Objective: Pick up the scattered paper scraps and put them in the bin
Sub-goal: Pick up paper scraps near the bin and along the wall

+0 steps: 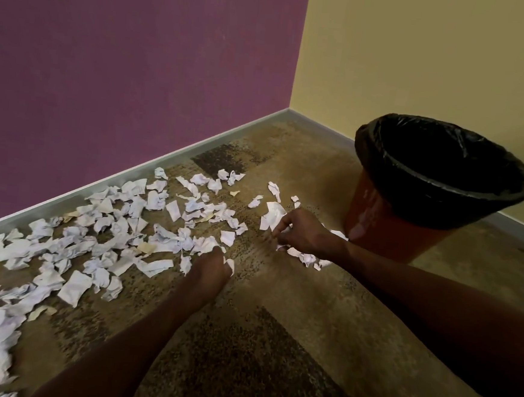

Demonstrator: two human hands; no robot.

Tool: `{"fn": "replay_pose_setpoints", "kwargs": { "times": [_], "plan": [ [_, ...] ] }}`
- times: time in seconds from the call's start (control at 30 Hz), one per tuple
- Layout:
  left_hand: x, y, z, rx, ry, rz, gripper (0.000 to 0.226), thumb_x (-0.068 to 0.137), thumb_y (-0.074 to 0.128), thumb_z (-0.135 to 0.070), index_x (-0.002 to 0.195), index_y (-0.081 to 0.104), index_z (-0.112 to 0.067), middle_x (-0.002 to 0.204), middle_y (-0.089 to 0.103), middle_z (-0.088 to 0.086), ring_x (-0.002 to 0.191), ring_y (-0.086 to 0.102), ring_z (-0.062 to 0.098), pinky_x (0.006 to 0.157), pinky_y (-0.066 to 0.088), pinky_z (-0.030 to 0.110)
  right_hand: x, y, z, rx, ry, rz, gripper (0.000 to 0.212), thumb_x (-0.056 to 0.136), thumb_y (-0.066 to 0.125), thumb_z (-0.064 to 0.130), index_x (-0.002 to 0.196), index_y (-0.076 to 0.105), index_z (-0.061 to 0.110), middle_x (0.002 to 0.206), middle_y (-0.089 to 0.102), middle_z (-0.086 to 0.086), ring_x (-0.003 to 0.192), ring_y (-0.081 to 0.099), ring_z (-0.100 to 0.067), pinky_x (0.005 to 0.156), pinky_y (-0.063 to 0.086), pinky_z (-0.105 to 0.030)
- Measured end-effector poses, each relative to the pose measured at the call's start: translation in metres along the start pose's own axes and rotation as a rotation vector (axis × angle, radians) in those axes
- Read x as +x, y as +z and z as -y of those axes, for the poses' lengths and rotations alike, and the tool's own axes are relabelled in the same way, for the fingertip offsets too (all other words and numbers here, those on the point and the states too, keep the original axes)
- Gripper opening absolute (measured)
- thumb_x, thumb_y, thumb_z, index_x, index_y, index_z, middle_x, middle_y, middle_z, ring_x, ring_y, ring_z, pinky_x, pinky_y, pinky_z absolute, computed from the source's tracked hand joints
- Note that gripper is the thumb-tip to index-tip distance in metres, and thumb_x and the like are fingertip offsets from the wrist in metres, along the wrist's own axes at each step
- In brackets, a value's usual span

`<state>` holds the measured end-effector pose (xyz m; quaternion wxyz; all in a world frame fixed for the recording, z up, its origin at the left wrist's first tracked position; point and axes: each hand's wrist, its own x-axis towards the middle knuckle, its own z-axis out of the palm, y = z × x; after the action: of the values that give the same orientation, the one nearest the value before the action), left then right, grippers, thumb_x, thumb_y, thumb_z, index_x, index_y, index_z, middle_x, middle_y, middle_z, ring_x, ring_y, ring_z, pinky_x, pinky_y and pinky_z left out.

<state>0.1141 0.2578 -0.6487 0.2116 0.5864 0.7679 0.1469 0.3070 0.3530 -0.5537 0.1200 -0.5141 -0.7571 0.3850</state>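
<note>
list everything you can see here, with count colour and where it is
paper scraps: dozens, too many to count, mostly white with a few cream; scattered on the carpet along the purple wall
bin: one, orange-red with a black liner; on the carpet by the yellow wall, right
carpet: brown, mottled
walls: purple left, yellow right
left hand: pinches scraps at the pile's edge
right hand: fingers curled over scraps near the bin

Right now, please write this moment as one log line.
phase: gathering | left hand: grips paper scraps | right hand: pinches scrap | bin: upright, right of pile | floor: many scraps left
</note>
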Motion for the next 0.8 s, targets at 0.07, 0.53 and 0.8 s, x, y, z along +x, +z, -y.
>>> {"fn": "replay_pose_setpoints", "kwargs": {
  "times": [0.07, 0.53, 0.8],
  "plan": [
    [0.010, -0.015, -0.026, -0.124, -0.011, -0.064, 0.024, 0.096, 0.046, -0.034, 0.106, 0.048, -0.012, 0.097, 0.059, 0.007, 0.082, 0.055, 0.022, 0.067, 0.040, 0.029, 0.004, -0.008, 0.003, 0.043, -0.014, -0.025, 0.015, 0.083, 0.067, -0.002, 0.072, 0.070, 0.007, 0.077, 0.073, -0.013, 0.068, 0.073, -0.026, 0.052, 0.054, -0.020],
    [0.071, -0.114, -0.269, -0.800, 0.247, -0.216, 0.039, 0.096, 0.039, -0.038, 0.090, 0.060, -0.006, 0.094, 0.066, 0.022, 0.082, 0.063, 0.034, 0.068, 0.052, 0.041, -0.022, -0.166, 0.043, 0.050, -0.090, -0.586, 0.018, 0.083, 0.068, 0.004, 0.065, 0.067, 0.007, 0.065, 0.065, -0.009, 0.054, 0.062, -0.001, 0.060, 0.053, -0.013],
    [0.085, -0.102, -0.405, -0.865, 0.156, -0.005, 0.063, 0.098, 0.030, -0.056, 0.127, 0.049, -0.004, 0.127, 0.059, 0.016, 0.112, 0.056, 0.034, 0.084, 0.042, 0.034, -0.025, -0.263, 0.007, -0.174, 0.159, -0.864, 0.032, 0.088, 0.061, 0.019, 0.061, 0.056, 0.004, 0.058, 0.049, -0.011, 0.067, 0.050, -0.025, 0.055, 0.029, -0.029]
  ]
}}
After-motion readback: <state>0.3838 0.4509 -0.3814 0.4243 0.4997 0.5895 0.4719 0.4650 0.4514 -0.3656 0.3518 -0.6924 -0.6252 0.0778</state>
